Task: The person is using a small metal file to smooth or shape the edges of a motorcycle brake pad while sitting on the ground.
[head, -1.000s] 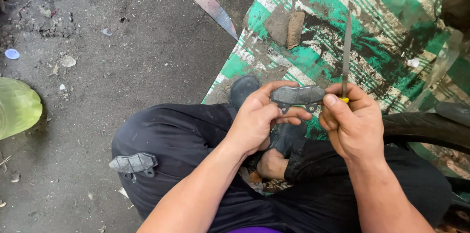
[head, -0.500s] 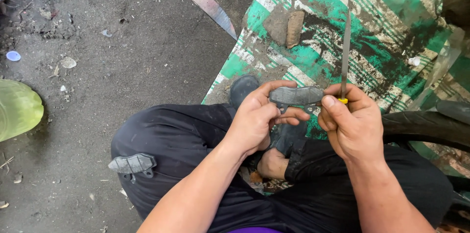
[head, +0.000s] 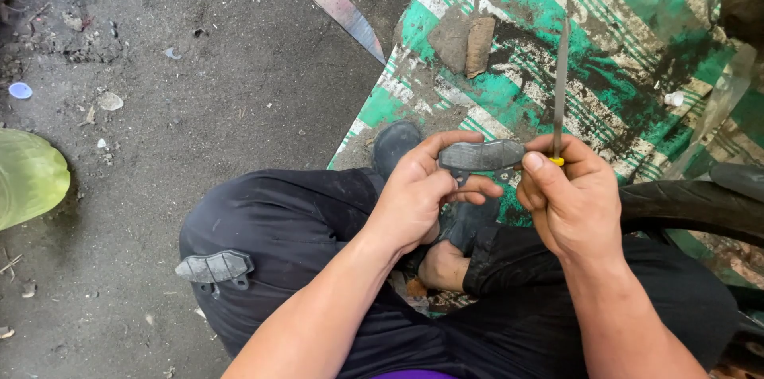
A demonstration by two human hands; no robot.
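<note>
My left hand (head: 426,196) grips a grey brake pad (head: 480,156) by its lower edge, held flat above my crossed legs. My right hand (head: 569,200) holds a thin metal file (head: 560,84) with a yellow collar at the handle; the blade points straight up, away from me, and my thumb touches the pad's right end. A second grey brake pad (head: 215,267) rests on my left thigh.
I sit cross-legged in dark trousers on a dirty green-and-white striped mat (head: 613,44). A long metal blade (head: 334,6) lies on the concrete floor ahead. A green leaf-like object (head: 28,176) is at the left edge. A black tyre (head: 700,212) curves at right.
Both hands have stayed almost still. The pad and the upright file have kept their places between the frames.
</note>
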